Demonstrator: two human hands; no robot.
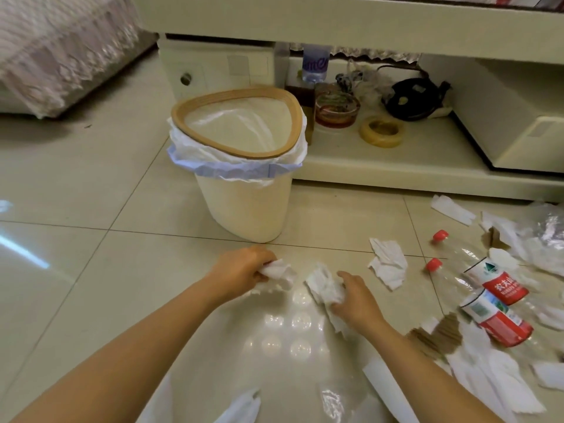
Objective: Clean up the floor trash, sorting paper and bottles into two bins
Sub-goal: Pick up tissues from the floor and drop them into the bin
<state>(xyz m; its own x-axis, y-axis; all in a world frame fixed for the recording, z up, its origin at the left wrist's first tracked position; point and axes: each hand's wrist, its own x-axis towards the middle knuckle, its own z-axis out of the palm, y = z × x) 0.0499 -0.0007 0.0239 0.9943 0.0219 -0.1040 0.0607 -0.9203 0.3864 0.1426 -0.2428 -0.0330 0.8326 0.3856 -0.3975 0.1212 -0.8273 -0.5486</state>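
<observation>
Now, left grip [241, 267] clamped on crumpled white tissue [279, 271], right grip [355, 297] clutching torn paper [323, 286]

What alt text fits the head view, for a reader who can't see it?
Over a tiled floor, the left hand and right hand each grip a crumpled white tissue, just in front of a cream bin with a white liner. To the right lie two plastic bottles with red caps amid scattered paper scraps.
</observation>
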